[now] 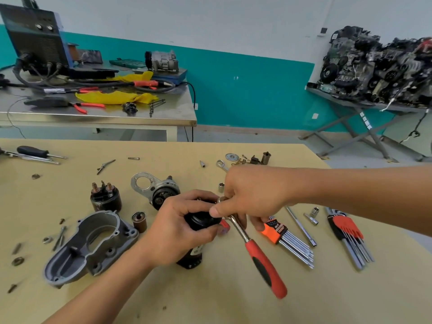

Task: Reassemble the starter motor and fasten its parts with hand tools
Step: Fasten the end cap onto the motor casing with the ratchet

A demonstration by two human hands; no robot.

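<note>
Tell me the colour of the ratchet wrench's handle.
The ratchet handle is red with a black grip inlay; the head view, the only one, shows it clearly.

Housing point(109, 251) left (of motor point(190, 258)), hex keys point(348, 232) — right

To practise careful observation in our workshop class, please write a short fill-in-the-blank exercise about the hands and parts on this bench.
1. The left hand grips the black motor body, which stands ____ on the table.
2. The right hand holds the ratchet near its head; its grip is black and ____.
3. The solenoid stands to the ____ of the motor body.

Missing words: upright; red; left.
</note>
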